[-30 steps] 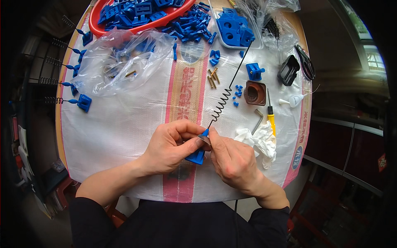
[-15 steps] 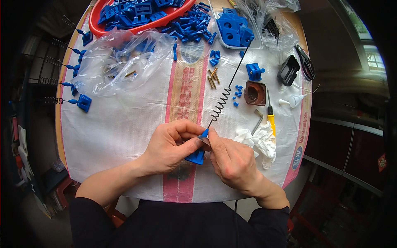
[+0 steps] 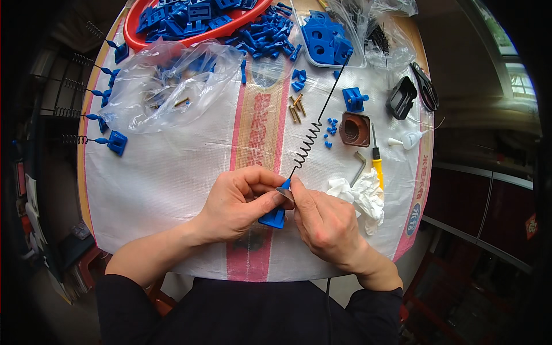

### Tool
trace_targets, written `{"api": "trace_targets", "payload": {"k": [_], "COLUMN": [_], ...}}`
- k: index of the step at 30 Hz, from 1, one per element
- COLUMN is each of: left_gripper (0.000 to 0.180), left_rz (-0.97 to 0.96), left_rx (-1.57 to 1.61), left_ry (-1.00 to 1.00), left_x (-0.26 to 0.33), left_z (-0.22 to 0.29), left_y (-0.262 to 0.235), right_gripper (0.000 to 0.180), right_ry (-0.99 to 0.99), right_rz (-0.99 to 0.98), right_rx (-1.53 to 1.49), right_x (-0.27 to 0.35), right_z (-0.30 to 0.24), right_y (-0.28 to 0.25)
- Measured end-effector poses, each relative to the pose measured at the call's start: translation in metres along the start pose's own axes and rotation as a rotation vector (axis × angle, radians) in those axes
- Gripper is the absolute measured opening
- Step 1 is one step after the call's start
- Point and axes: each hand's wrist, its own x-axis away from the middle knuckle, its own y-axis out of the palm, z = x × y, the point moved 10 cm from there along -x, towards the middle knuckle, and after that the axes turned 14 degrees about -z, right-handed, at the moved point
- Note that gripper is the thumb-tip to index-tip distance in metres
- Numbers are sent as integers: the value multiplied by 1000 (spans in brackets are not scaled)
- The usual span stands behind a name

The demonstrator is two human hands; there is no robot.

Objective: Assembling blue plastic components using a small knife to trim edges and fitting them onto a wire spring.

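My left hand (image 3: 233,201) is closed around a blue plastic part (image 3: 272,219) with a flat base. A black coiled wire (image 3: 306,145) runs from the part's narrow tip up and to the right, ending near a blue piece at the clear box. My right hand (image 3: 328,227) is closed beside the tip, its index finger against the wire's lower end. Between the two hands shows a thin grey flat piece (image 3: 285,194), like a blade, which reaches into the right fingers. The left thumb lies next to it. The right thumb is mostly hidden.
A red basin (image 3: 131,40) of blue parts stands at the back left, beside a crumpled clear bag (image 3: 144,103). Rightward are screws (image 3: 297,107), a brown block (image 3: 355,130), a yellow-handled screwdriver (image 3: 377,167), a hex key (image 3: 360,165), tissue (image 3: 368,201) and scissors (image 3: 424,86).
The blue part and the right hand have shifted very slightly to the right. Both hands keep their hold, and the wire lies nearly as before.
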Motion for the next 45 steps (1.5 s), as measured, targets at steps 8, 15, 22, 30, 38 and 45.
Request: {"api": "trace_targets", "payload": {"k": [8,15,22,30,38,45], "left_gripper": [22,24,24,24,24,25], "left_rz": [-2,-7,-6,-23,-30,-50], "left_rx": [-4,0,10,-4,-17,-20], "left_ry": [-8,-6,-72,-56,-31,-43], "left_x": [-1,0,-1,-1,-1,-2], "left_z": [1,1,-4,-2,-1,0], "left_y": [0,1,0,1,2,2], "right_gripper": [52,52,51,51,52,52], "right_ry": [-13,-3,52,61,4,3], "right_rz": [-2,-9,17,-14,5,10], "right_rx": [-13,48,-46,-107,-5,-46], "right_x": [0,2,1,0,0,-1], "right_z": [1,-2,10,9,1,2], "right_y": [-1,0,-6,0,0,-1]}}
